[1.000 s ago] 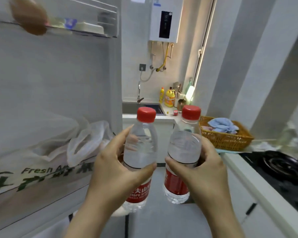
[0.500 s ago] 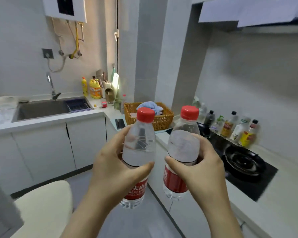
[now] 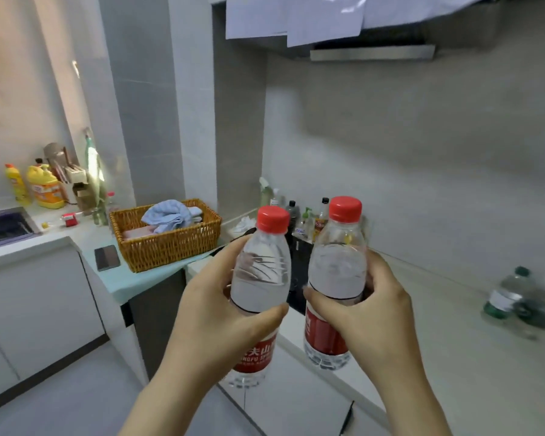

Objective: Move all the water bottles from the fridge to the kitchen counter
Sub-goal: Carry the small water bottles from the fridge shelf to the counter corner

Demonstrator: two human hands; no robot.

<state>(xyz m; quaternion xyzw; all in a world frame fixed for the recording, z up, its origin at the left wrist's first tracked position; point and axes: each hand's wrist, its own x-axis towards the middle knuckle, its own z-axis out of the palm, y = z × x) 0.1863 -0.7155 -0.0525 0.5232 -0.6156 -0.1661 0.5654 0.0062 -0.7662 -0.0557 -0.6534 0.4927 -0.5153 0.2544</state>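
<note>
I carry two clear water bottles with red caps and red labels, both upright in front of me. My left hand (image 3: pixel 214 313) grips the left bottle (image 3: pixel 260 272) round its middle. The right bottle (image 3: pixel 337 272) is gripped by my right hand (image 3: pixel 375 313) at its waist. Both bottles hang in the air above the edge of the pale kitchen counter (image 3: pixel 472 357). Two blurred bottles with dark caps (image 3: pixel 516 297) stand on that counter at the far right. The fridge is out of view.
A black hob (image 3: pixel 296 278) lies behind the bottles, with several sauce bottles (image 3: pixel 309 215) along the wall. A wicker basket (image 3: pixel 167 243) holding a blue cloth sits left of it, a phone (image 3: pixel 107 258) beside it. Yellow detergent bottles (image 3: pixel 41 187) and the sink (image 3: pixel 4 225) are at far left.
The view has swung right from the fridge door to the counter and hob. Both hands keep the same grip on the bottles, now nearer the counter.
</note>
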